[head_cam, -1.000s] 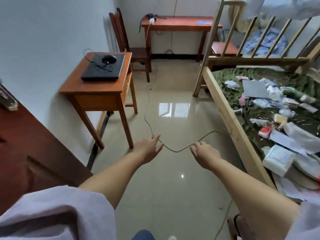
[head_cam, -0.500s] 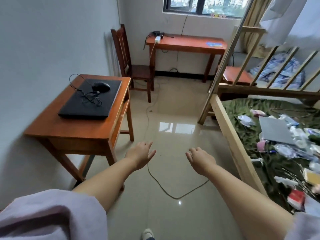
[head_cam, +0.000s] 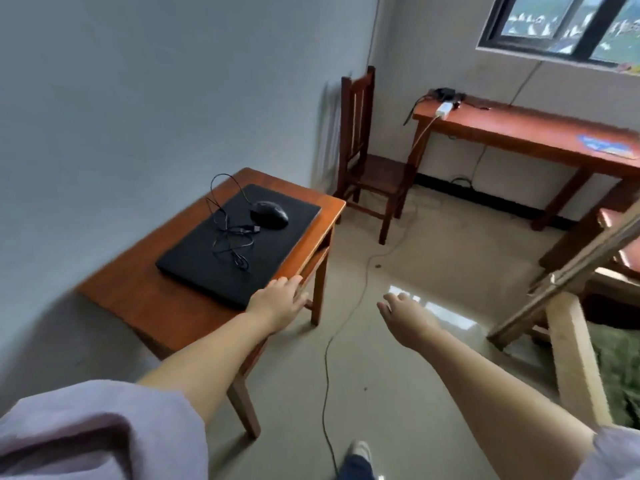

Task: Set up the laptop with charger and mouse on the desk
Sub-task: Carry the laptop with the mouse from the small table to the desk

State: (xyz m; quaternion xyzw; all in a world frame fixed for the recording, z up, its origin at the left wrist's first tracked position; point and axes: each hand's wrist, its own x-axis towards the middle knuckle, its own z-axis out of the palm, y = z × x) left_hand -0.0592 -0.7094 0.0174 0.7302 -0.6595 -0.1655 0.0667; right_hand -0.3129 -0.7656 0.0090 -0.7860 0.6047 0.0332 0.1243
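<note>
A closed black laptop (head_cam: 207,265) lies on a small wooden desk (head_cam: 138,299) against the left wall. On its lid rests a black mouse (head_cam: 269,214) with its thin cable (head_cam: 225,237) tangled beside it. My left hand (head_cam: 278,303) hovers at the laptop's near right corner, fingers spread, holding nothing. My right hand (head_cam: 407,317) is out over the floor to the right, empty, fingers loosely curled. On the long desk (head_cam: 519,133) under the window sit a white plug block (head_cam: 444,110) and a black charger-like object (head_cam: 446,93).
A wooden chair (head_cam: 370,161) stands between the two desks. A long cord (head_cam: 332,341) runs across the tiled floor from the far desk toward my feet. A wooden bed frame (head_cam: 571,358) borders the right side.
I have walked closer to the small desk and the view has turned left. My left hand went from over the floor to the laptop's near corner. Both hands stay empty.
</note>
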